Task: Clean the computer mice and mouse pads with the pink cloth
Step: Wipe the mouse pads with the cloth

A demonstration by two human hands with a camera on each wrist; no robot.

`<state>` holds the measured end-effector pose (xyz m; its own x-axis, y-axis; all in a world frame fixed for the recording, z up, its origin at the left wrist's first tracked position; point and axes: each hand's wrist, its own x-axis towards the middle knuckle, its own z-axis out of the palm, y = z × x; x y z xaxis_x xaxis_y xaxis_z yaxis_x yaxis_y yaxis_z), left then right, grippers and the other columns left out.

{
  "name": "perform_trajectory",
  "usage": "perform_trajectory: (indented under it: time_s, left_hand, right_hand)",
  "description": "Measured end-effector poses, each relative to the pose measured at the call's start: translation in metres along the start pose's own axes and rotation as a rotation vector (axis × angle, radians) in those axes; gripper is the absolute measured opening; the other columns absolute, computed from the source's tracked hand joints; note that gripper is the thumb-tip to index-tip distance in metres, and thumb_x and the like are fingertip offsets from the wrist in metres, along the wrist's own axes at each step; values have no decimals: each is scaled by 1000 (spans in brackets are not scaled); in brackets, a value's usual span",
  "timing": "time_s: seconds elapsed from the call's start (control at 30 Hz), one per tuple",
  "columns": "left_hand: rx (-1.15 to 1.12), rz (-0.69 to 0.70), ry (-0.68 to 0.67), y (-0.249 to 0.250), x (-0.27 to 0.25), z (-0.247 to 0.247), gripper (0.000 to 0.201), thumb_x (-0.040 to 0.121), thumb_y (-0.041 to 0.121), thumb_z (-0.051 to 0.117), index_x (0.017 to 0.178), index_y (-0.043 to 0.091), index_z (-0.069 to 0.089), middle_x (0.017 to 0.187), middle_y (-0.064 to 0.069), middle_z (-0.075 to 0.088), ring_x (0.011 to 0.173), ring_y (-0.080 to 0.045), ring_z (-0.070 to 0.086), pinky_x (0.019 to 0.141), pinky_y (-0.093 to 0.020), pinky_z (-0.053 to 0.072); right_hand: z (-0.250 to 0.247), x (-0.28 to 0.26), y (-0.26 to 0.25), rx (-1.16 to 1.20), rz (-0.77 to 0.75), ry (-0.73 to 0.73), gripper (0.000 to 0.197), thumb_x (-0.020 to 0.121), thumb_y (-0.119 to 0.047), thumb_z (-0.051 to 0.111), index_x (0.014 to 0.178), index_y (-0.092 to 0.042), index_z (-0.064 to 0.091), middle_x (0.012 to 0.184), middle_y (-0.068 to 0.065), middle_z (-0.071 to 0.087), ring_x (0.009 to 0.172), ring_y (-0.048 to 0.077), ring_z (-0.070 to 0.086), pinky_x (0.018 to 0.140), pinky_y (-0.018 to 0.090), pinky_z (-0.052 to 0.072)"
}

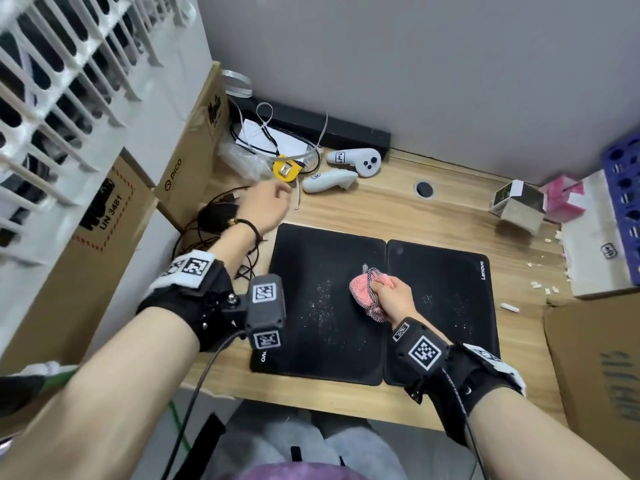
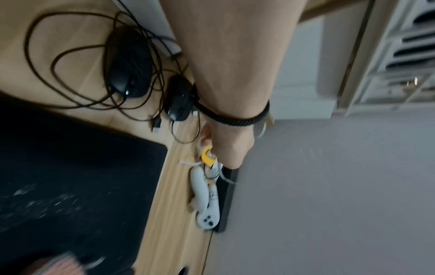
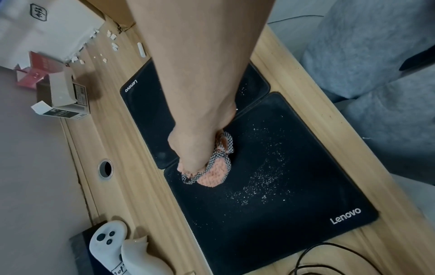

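Two black Lenovo mouse pads lie side by side on the wooden desk, the left pad (image 1: 322, 323) (image 3: 282, 167) dusted with white specks, the right pad (image 1: 450, 271) (image 3: 146, 104) with fewer. My right hand (image 1: 381, 289) (image 3: 193, 163) grips the bunched pink cloth (image 1: 360, 289) (image 3: 214, 176) and presses it down by the seam between the pads. Two black wired mice (image 2: 127, 74) (image 2: 180, 100) sit in tangled cables left of the pads. My left hand (image 1: 273, 199) (image 2: 226, 154) hovers beyond them, fingers loosely curled, nothing seen in it.
A yellow tape measure (image 1: 285, 169) and two white controllers (image 1: 356, 161) lie at the back. Cardboard boxes (image 1: 104, 237) line the left side. A small open carton (image 1: 517, 202), a pink box (image 1: 562, 197), a white box (image 1: 595, 258) and white crumbs (image 1: 543, 289) sit right.
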<state>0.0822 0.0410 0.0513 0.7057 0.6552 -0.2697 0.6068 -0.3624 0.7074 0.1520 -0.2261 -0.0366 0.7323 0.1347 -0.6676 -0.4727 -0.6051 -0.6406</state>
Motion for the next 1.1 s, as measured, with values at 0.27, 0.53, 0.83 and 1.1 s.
perform_trajectory:
  time_s: [0.27,0.53,0.83,1.1]
  left_hand:
    - [98,-215,-348,-46,-28,87,46,91,15,47,137,13,47,139,-14,48,128,-28,46,108,-30,34]
    - [85,-461,-100,-76,-32,96,42,88,17,50,129,6,50,133,-19,43,126,-34,40,102,-34,32]
    - [193,-490,-68,-64,-26,111,46,85,23,56,129,15,48,128,-14,48,122,-31,46,99,-32,37]
    - [396,-324,-122,-58,-28,110,63,84,9,55,140,33,39,124,-14,47,112,-36,53,88,-38,46]
  right_hand:
    - [-8,18,-8,-63,-78,6,19,83,-15,64,89,-34,60,97,0,67,99,33,66,77,46,57]
    - [-21,43,-33,-74,-120,143,29,92,-17,58,120,-16,61,112,3,65,107,24,58,83,24,37]
    - [-30,67,-36,-127,-161,75,48,93,-26,60,135,-17,39,130,12,56,118,31,54,97,33,42]
    - [-17,69,-41,-214,-251,144,32,98,-23,54,126,-12,45,124,15,50,115,30,49,89,34,36]
